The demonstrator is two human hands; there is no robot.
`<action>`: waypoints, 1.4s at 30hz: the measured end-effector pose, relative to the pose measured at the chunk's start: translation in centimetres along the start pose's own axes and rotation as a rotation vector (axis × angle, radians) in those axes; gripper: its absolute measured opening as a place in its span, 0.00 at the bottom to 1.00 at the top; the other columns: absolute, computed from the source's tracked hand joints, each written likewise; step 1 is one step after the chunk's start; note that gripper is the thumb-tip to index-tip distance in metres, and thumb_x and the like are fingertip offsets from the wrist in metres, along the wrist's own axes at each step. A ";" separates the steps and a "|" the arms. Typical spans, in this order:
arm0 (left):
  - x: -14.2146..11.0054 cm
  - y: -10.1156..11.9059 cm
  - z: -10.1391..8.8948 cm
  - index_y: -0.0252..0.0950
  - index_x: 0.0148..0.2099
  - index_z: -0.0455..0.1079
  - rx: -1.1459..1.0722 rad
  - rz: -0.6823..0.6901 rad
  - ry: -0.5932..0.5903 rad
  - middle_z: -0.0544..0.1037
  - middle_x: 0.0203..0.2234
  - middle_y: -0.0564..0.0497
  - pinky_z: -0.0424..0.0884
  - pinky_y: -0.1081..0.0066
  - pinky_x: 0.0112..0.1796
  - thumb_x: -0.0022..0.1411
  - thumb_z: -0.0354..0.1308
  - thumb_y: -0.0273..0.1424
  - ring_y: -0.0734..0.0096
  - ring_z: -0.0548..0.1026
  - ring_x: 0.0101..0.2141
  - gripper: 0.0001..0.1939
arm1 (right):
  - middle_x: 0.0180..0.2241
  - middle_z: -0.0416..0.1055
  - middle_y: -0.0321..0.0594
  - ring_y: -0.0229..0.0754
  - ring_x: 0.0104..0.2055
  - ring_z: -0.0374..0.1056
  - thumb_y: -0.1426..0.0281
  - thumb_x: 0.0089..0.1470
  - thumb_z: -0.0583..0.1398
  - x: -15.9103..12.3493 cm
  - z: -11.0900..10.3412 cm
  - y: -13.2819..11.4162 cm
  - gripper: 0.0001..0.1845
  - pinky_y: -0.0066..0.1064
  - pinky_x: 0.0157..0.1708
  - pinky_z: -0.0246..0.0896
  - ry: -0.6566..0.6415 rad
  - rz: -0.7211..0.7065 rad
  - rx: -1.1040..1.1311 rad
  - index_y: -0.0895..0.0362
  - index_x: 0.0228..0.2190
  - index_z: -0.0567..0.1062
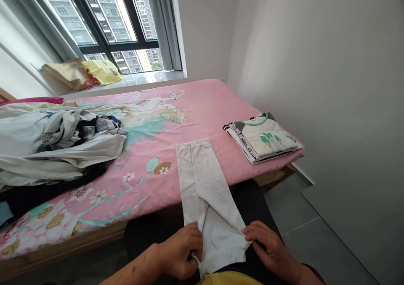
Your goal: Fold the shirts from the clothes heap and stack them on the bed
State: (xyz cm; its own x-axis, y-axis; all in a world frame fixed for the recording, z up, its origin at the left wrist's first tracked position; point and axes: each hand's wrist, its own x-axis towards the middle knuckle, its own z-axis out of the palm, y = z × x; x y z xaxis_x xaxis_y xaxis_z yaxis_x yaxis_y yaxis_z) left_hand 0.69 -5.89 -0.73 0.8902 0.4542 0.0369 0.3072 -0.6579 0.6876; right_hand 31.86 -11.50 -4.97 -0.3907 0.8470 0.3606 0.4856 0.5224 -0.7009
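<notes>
A pair of pale grey trousers (pixel 206 184) lies lengthwise from the bed's edge down over my lap, with a crease across its near part. My left hand (pixel 184 251) is closed on the near left edge, where a bit of cloth bunches between the fingers. At the near right corner, my right hand (pixel 268 245) pinches the cloth between thumb and fingers. The far end of the trousers rests flat on the pink bed sheet (pixel 202 104).
A stack of folded shirts (pixel 265 138) sits at the bed's right corner, beside the wall. On the left is a heap of loose clothes (pixel 63 142). A brown paper bag (pixel 67 72) and a yellow bag (pixel 102 71) lie on the windowsill.
</notes>
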 end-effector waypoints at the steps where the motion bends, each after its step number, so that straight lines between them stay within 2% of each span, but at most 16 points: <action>1: -0.5 0.5 0.0 0.39 0.27 0.64 0.013 -0.005 0.064 0.69 0.22 0.53 0.67 0.64 0.42 0.34 0.50 0.20 0.69 0.69 0.29 0.14 | 0.39 0.71 0.43 0.43 0.43 0.67 0.82 0.53 0.52 0.0 -0.1 0.0 0.14 0.36 0.43 0.66 0.011 0.000 0.006 0.54 0.37 0.68; 3: -1.6 1.6 -0.3 0.39 0.31 0.65 0.038 -0.013 0.171 0.70 0.24 0.52 0.68 0.69 0.35 0.37 0.50 0.18 0.69 0.69 0.30 0.17 | 0.39 0.71 0.43 0.43 0.44 0.66 0.82 0.52 0.53 0.2 -0.4 -0.1 0.14 0.37 0.43 0.65 0.027 0.003 0.027 0.54 0.38 0.68; 6: -2.9 3.0 -1.6 0.40 0.37 0.65 0.037 -0.028 0.288 0.72 0.27 0.51 0.68 0.72 0.33 0.42 0.49 0.15 0.71 0.70 0.30 0.20 | 0.37 0.71 0.42 0.44 0.44 0.66 0.82 0.52 0.54 1.6 -1.3 -0.8 0.14 0.36 0.44 0.65 0.062 0.007 0.077 0.53 0.38 0.68; 10: -3.3 3.5 -4.6 0.40 0.40 0.65 -0.014 -0.070 0.474 0.73 0.30 0.50 0.71 0.68 0.42 0.49 0.49 0.14 0.71 0.73 0.34 0.19 | 0.35 0.70 0.41 0.43 0.41 0.68 0.78 0.53 0.54 5.4 -3.4 -2.0 0.11 0.33 0.42 0.65 0.120 0.048 0.146 0.53 0.37 0.69; 13: -2.5 2.4 -8.0 0.39 0.39 0.69 -0.058 -0.146 0.625 0.76 0.31 0.48 0.70 0.65 0.45 0.54 0.51 0.18 0.69 0.74 0.35 0.14 | 0.34 0.71 0.40 0.41 0.39 0.69 0.74 0.54 0.55 10.1 -5.3 -2.4 0.07 0.30 0.40 0.66 0.172 0.090 0.182 0.54 0.35 0.71; 16: -0.4 0.0 -12.7 0.37 0.34 0.72 -0.143 -0.292 0.825 0.77 0.29 0.48 0.71 0.70 0.36 0.54 0.55 0.25 0.68 0.74 0.33 0.06 | 0.31 0.72 0.39 0.39 0.33 0.69 0.69 0.53 0.58 16.9 -6.7 -1.8 0.05 0.26 0.33 0.65 0.257 0.148 0.250 0.56 0.33 0.73; 18: 1.7 -2.8 -16.2 0.35 0.31 0.73 -0.250 -0.415 0.953 0.76 0.26 0.49 0.70 0.73 0.31 0.52 0.58 0.30 0.69 0.73 0.30 0.04 | 0.29 0.71 0.38 0.38 0.31 0.67 0.66 0.51 0.59 22.3 -6.8 -0.3 0.07 0.25 0.30 0.63 0.300 0.200 0.352 0.57 0.32 0.73; 20: 4.2 -6.4 -19.2 0.34 0.31 0.72 -0.431 -0.525 1.037 0.75 0.24 0.51 0.68 0.74 0.29 0.50 0.61 0.34 0.72 0.71 0.28 0.08 | 0.29 0.70 0.37 0.36 0.29 0.65 0.63 0.49 0.61 27.6 -5.9 2.1 0.11 0.24 0.28 0.61 0.319 0.278 0.484 0.57 0.32 0.72; 22: 6.5 -10.6 -21.0 0.33 0.32 0.72 -0.664 -0.615 1.035 0.74 0.24 0.52 0.68 0.75 0.28 0.46 0.64 0.37 0.74 0.70 0.26 0.13 | 0.28 0.69 0.36 0.35 0.28 0.63 0.61 0.47 0.61 31.9 -4.2 5.3 0.15 0.24 0.27 0.60 0.299 0.428 0.605 0.57 0.36 0.71; 25: 8.6 -16.4 -21.0 0.33 0.36 0.72 -0.898 -0.748 0.963 0.73 0.23 0.52 0.67 0.74 0.25 0.43 0.66 0.41 0.74 0.71 0.23 0.20 | 0.28 0.69 0.36 0.34 0.25 0.62 0.60 0.46 0.61 35.2 -1.1 10.0 0.19 0.24 0.23 0.59 0.202 0.728 0.700 0.57 0.38 0.70; 27: 8.9 -19.0 -19.8 0.33 0.36 0.71 -0.934 -0.799 0.942 0.74 0.23 0.51 0.67 0.73 0.24 0.42 0.66 0.42 0.72 0.72 0.22 0.21 | 0.28 0.70 0.38 0.36 0.26 0.63 0.59 0.45 0.61 35.6 0.5 12.4 0.18 0.24 0.21 0.59 0.172 0.815 0.699 0.59 0.36 0.70; 29: 8.6 -20.5 -18.6 0.33 0.36 0.71 -0.956 -0.818 0.945 0.75 0.25 0.50 0.68 0.73 0.24 0.42 0.67 0.40 0.71 0.73 0.24 0.21 | 0.30 0.71 0.39 0.37 0.26 0.64 0.59 0.45 0.61 35.2 1.3 14.0 0.19 0.24 0.20 0.59 0.163 0.832 0.696 0.59 0.36 0.70; 32: 8.3 -21.3 -17.7 0.35 0.41 0.70 -0.972 -0.812 0.975 0.77 0.29 0.49 0.69 0.74 0.25 0.42 0.67 0.37 0.71 0.74 0.26 0.22 | 0.33 0.72 0.39 0.36 0.27 0.66 0.62 0.41 0.63 35.0 1.6 15.1 0.20 0.25 0.21 0.59 0.164 0.820 0.694 0.57 0.38 0.71; 36: 8.9 -21.4 -17.6 0.36 0.45 0.68 -0.931 -0.789 1.077 0.76 0.29 0.51 0.67 0.76 0.22 0.42 0.66 0.35 0.74 0.73 0.24 0.25 | 0.29 0.72 0.36 0.36 0.28 0.66 0.69 0.35 0.64 35.6 1.9 15.8 0.22 0.25 0.28 0.61 0.212 0.744 0.679 0.57 0.38 0.71; 40: 9.7 -21.1 -17.5 0.35 0.42 0.69 -0.862 -0.755 1.179 0.75 0.27 0.52 0.65 0.77 0.22 0.43 0.65 0.37 0.77 0.71 0.23 0.23 | 0.29 0.72 0.38 0.37 0.30 0.67 0.68 0.35 0.63 36.0 2.5 15.9 0.18 0.27 0.31 0.62 0.284 0.715 0.667 0.58 0.33 0.71; 42: 9.8 -20.8 -17.8 0.35 0.41 0.69 -0.822 -0.740 1.213 0.74 0.26 0.54 0.64 0.78 0.23 0.43 0.65 0.38 0.78 0.69 0.23 0.22 | 0.32 0.73 0.39 0.38 0.32 0.68 0.67 0.36 0.63 36.0 2.5 15.8 0.19 0.27 0.33 0.63 0.307 0.697 0.672 0.58 0.34 0.71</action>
State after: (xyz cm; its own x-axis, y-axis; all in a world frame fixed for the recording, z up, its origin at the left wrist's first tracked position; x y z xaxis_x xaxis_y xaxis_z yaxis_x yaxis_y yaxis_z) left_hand -2.96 22.89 -1.74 -0.2506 0.9439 -0.2152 -0.0827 0.2007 0.9762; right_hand 23.52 27.00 -4.64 0.0750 0.9800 -0.1842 -0.0490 -0.1808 -0.9823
